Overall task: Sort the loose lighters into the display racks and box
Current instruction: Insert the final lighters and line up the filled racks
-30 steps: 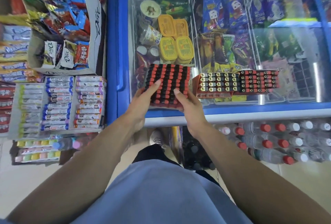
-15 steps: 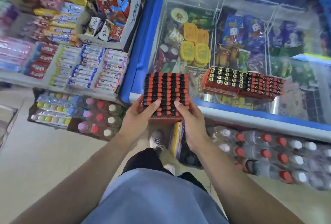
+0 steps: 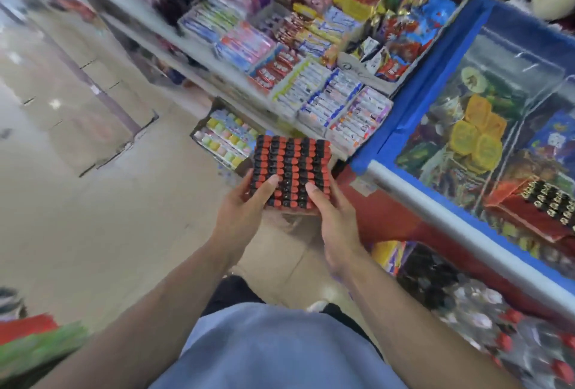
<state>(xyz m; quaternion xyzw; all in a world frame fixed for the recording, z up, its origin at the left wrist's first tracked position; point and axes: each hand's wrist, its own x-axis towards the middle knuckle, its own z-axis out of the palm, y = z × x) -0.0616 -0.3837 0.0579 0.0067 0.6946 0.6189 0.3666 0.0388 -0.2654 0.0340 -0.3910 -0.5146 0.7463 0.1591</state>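
A display rack packed with rows of red and black lighters is held in the air between both hands, over the floor and clear of the freezer. My left hand grips its left near corner with the thumb lying on top. My right hand grips the right near corner, thumb also on top. A second rack of lighters, red with dark and gold tops, lies on the freezer's glass lid at the right edge of the view.
A blue-framed chest freezer with a glass lid stands to the right. Shelves of candy and gum boxes run behind the rack. Bottled drinks lie on the floor below the freezer. Tiled floor spreads left.
Both hands lifted the rack off the freezer lid and carried it left and toward me. The view swung left, so the freezer now sits at the right.
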